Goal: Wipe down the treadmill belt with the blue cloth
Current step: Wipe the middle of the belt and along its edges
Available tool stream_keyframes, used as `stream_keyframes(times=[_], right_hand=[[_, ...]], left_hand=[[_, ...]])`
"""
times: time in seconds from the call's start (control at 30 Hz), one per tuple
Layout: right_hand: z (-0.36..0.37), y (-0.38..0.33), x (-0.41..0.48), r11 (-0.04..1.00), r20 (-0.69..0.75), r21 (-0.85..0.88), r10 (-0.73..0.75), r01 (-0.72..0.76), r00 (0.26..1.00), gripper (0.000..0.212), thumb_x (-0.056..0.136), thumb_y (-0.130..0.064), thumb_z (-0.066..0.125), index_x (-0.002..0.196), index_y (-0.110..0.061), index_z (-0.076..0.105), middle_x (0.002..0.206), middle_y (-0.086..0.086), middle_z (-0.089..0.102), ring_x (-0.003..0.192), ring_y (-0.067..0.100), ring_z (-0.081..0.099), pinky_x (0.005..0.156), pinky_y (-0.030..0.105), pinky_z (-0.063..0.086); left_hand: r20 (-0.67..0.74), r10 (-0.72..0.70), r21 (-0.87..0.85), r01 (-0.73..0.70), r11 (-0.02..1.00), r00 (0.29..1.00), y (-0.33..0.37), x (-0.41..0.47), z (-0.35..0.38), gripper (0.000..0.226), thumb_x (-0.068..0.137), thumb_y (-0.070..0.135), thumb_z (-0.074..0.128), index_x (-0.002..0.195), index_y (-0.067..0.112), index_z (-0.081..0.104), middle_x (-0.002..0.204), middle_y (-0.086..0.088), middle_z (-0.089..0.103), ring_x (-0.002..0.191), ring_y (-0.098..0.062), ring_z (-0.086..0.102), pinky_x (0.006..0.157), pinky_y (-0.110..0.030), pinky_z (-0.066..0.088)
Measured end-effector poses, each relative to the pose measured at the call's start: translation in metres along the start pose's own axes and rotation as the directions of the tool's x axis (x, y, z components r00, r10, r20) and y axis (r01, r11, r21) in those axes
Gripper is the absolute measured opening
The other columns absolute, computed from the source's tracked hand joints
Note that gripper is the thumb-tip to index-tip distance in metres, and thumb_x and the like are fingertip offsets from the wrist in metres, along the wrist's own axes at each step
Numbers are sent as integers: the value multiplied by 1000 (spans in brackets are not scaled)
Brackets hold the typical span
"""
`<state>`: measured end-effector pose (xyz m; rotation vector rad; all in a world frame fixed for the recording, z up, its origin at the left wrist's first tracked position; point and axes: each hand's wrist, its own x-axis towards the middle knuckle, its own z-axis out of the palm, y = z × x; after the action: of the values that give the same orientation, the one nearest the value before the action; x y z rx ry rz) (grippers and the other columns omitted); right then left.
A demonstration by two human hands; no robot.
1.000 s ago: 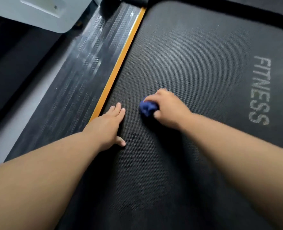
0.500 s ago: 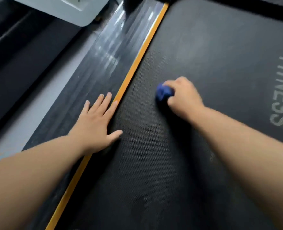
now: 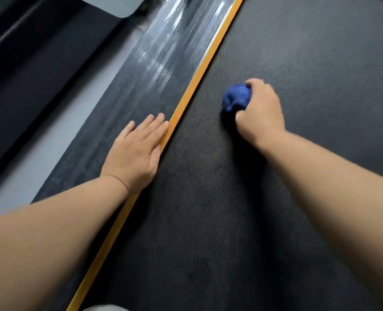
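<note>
Right hand [image 3: 260,108]: I am curling my fingers round the blue cloth [image 3: 236,97], which is bunched into a wad, and pressing it onto the treadmill belt [image 3: 298,52]. Cloth: lying just ahead of my knuckles, near the orange strip [image 3: 199,72] to the left of the grip. Left hand [image 3: 136,149]: I am resting it flat, fingers straight, on the side rail [image 3: 159,63] beyond that strip. Step, as I judge it: wiping under way. The next move is calling for firm pressure and strokes across the belt to the right of the grip.

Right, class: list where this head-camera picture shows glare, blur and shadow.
Head view: glare streaks the ribbed side rail; head view: slight motion blur softens the right hand gripping the blue cloth; head view: the arms' shadow darkens the belt.
</note>
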<state>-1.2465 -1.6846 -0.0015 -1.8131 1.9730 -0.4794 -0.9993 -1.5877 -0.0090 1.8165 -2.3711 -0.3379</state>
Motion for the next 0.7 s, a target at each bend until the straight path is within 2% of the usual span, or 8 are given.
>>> stream_keyframes(times=[0.07, 0.13, 0.23, 0.3, 0.4, 0.5, 0.57, 0.7], right_hand=[[6, -4, 2, 994, -17, -107, 23, -25, 1000, 44, 73, -12, 57, 117, -15, 58, 120, 11, 54, 112, 32, 50, 93, 34, 42], [17, -15, -18, 970, 103, -169, -158, 174, 982, 39, 71, -17, 56, 109, -16, 62, 115, 9, 58, 107, 32, 52, 92, 37, 46], [31, -31, -64, 834, 369, -77, -486, 547, 793, 46, 64, -27, 47, 108, -21, 63, 116, 1, 60, 109, 28, 53, 90, 40, 46], [28, -30, -57, 765, 381, -96, -563, 637, 734, 46, 68, -24, 47, 112, -21, 62, 120, -1, 59, 111, 26, 52, 90, 39, 46], [17, -27, -11, 905, 171, -195, -349, 379, 921, 36, 72, -11, 50, 105, -19, 62, 113, 5, 57, 111, 29, 50, 91, 37, 45], [22, -37, -2, 937, 138, -206, -257, 281, 957, 30, 73, -10, 52, 102, -15, 62, 112, 5, 60, 111, 30, 50, 87, 36, 45], [33, -46, -28, 885, 254, -165, -389, 435, 886, 32, 71, -14, 52, 101, -15, 64, 111, 5, 62, 109, 30, 51, 91, 36, 45], [39, -48, -75, 730, 442, 52, -629, 682, 640, 49, 68, -13, 52, 115, -11, 65, 124, 6, 61, 117, 29, 52, 101, 38, 41]], left_hand=[[-49, -28, -61, 25, 998, 998, 2, -1, 2, 56, 91, 29, 25, 142, 11, 42, 151, -3, 34, 141, -20, 27, 117, -38, 10], [-93, -73, -79, 66, 995, 993, 3, -2, 1, 54, 91, 27, 29, 138, 5, 46, 148, -12, 38, 137, -26, 30, 117, -42, 12], [-97, -58, -45, 54, 998, 994, 2, -2, 1, 54, 88, 24, 33, 134, 1, 50, 144, -17, 43, 133, -32, 36, 114, -45, 18], [-94, -58, -55, 53, 997, 994, 1, -1, 1, 54, 87, 23, 34, 134, 2, 51, 144, -16, 44, 133, -31, 36, 114, -45, 19], [-91, -70, -61, 64, 996, 993, 1, -1, -1, 56, 88, 25, 31, 137, 4, 48, 147, -12, 41, 137, -28, 33, 116, -40, 14], [-79, -76, -81, 70, 994, 994, 2, -2, -1, 57, 88, 26, 30, 139, 6, 46, 149, -9, 38, 139, -26, 30, 117, -36, 9], [-80, -78, -89, 71, 994, 994, 2, -2, 0, 57, 87, 25, 30, 138, 6, 48, 148, -10, 39, 138, -28, 32, 117, -37, 12], [-59, -87, -126, 79, 989, 994, 2, -1, -4, 60, 85, 26, 27, 137, 4, 49, 148, -11, 39, 139, -29, 32, 116, -35, 11]])
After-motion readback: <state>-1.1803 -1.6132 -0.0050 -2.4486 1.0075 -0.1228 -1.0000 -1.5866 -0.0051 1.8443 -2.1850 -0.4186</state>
